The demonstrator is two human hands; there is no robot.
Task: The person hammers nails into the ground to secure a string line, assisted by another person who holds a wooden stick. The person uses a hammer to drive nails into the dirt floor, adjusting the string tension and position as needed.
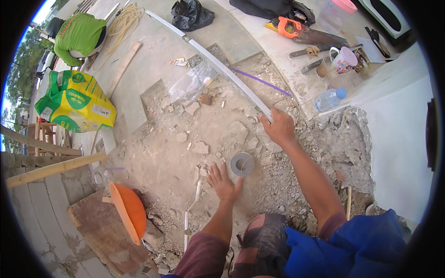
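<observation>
My right hand is closed around the near end of a long, straight silvery metal bar, which stretches away toward the upper left across the floor. My left hand lies open on the dusty broken ground with its fingers spread. Close beside its fingertips and thumb, a round grey pipe end with a hollow middle sits in the ground, a thin wire or string curving over it. Loose chunks of rubble lie beyond my left hand.
A tilted orange basin sits at lower left near a wooden board. A green-yellow bag stands at left, below a crouching person in green. A water bottle, mug and handsaw lie at right.
</observation>
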